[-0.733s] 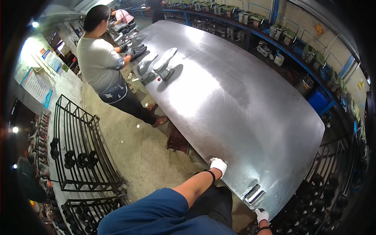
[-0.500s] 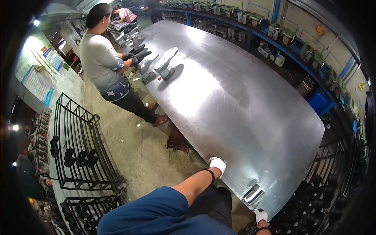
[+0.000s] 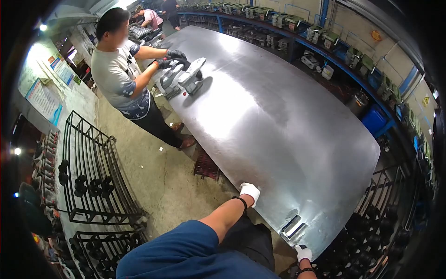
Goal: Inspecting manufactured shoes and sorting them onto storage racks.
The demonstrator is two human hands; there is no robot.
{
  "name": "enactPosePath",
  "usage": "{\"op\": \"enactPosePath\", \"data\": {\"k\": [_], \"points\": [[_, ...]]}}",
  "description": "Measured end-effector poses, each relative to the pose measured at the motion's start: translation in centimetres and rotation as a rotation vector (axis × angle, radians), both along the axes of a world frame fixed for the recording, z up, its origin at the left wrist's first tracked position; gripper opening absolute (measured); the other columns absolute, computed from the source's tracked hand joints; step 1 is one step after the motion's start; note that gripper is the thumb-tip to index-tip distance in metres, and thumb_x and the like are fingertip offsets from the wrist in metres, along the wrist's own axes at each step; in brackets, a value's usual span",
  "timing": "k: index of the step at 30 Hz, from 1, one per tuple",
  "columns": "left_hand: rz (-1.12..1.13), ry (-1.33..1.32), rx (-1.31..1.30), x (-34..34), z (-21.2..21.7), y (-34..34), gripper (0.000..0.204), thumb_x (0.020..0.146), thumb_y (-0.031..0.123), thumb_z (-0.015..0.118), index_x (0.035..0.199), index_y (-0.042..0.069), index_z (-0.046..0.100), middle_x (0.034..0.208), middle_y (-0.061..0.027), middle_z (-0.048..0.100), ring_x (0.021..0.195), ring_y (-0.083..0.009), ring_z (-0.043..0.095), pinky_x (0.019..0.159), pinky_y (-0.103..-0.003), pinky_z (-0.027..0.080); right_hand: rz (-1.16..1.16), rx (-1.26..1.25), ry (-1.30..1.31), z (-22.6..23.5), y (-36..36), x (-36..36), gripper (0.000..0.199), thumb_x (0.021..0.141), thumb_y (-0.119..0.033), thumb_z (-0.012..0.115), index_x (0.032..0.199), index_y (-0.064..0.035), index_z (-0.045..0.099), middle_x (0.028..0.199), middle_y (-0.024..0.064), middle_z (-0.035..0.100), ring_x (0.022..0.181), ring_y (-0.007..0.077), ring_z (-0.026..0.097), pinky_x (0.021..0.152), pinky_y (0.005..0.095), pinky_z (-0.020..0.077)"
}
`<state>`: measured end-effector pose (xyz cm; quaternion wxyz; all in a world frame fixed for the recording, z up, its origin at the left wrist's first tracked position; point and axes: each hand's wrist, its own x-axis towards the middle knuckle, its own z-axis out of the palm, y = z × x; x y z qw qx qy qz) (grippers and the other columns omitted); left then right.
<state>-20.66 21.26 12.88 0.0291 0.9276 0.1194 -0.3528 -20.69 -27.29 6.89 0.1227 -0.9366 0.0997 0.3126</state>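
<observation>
My left hand, in a white glove with a dark band at the wrist, rests at the near left edge of a large, shiny metal table, fingers curled at the rim. My right hand, also white-gloved, is at the table's near corner, its fingers bent against the edge and partly hidden. Just beyond it, a rectangular slotted fitting with dark and pale bars is set at the tabletop. Farther off, grey metal shoe-shaped forms stand at the left edge, with dark shapes behind them.
A co-worker in dark gloves reaches to the shoe-shaped forms. Another person bends over far back. Black racks stand on the left floor; dark rounded items fill the right. A long bench of machines lines the far side.
The co-worker has turned toward the table, arms raised, gloved hands now at the shoe-shaped forms. My view has shifted slightly; both my hands stay at the table's edge.
</observation>
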Motion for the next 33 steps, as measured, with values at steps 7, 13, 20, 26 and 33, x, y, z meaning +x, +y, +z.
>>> {"op": "enactPosePath", "data": {"k": [7, 13, 20, 26, 33], "points": [[0.001, 0.016, 0.035, 0.4, 0.1, -0.3, 0.05, 0.07, 0.035, 0.09, 0.113, 0.012, 0.08, 0.11, -0.0108, 0.079, 0.102, -0.0312, 0.075, 0.079, -0.055, 0.057, -0.018, 0.073, 0.003, 3.2, 1.9, -0.1, 0.052, 0.077, -0.051, 0.082, 0.095, -0.0021, 0.081, 0.094, 0.0247, 0.077, 0.094, 0.0399, 0.075, 0.086, 0.0472, 0.0566], [0.012, 0.032, 0.013, 0.3, -0.7, 0.0, 0.054, 0.068, 0.039, 0.091, 0.114, 0.014, 0.08, 0.11, -0.009, 0.079, 0.102, -0.0301, 0.076, 0.083, -0.055, 0.057, 0.007, -0.014, 0.022, 4.3, 2.6, 0.4, 0.043, 0.079, -0.048, 0.083, 0.098, -0.009, 0.082, 0.096, 0.0228, 0.077, 0.095, 0.0403, 0.074, 0.087, 0.0468, 0.0568], [0.007, 0.068, -0.005, 0.5, -0.2, 0.1, 0.056, 0.066, 0.039, 0.093, 0.114, 0.012, 0.08, 0.108, -0.0105, 0.079, 0.101, -0.0313, 0.076, 0.083, -0.055, 0.056, 0.018, -0.005, 0.021, 4.0, 2.5, 0.3, 0.065, 0.075, -0.056, 0.083, 0.096, 0.0047, 0.078, 0.099, 0.0302, 0.075, 0.1, 0.045, 0.073, 0.09, 0.0493, 0.0559], [0.023, 0.048, 0.013, 0.5, -0.6, 0.1, 0.056, 0.066, 0.039, 0.093, 0.113, 0.012, 0.08, 0.108, -0.011, 0.079, 0.101, -0.0315, 0.076, 0.083, -0.054, 0.057, 0.028, -0.006, -0.019, 4.1, 2.6, 0.0, 0.06, 0.078, -0.053, 0.082, 0.096, 0.0036, 0.079, 0.098, 0.0301, 0.075, 0.099, 0.0446, 0.073, 0.089, 0.0496, 0.0559], [0.012, 0.031, 0.015, 0.7, 0.1, -0.1, 0.057, 0.065, 0.046, 0.092, 0.107, 0.01, 0.081, 0.107, -0.0139, 0.079, 0.102, -0.0317, 0.075, 0.085, -0.05, 0.057, 0.035, -0.057, 0.011, 3.5, 2.0, 0.0, 0.049, 0.08, -0.054, 0.081, 0.1, -0.0087, 0.082, 0.102, 0.0254, 0.076, 0.101, 0.0421, 0.073, 0.089, 0.0493, 0.0568]]}}
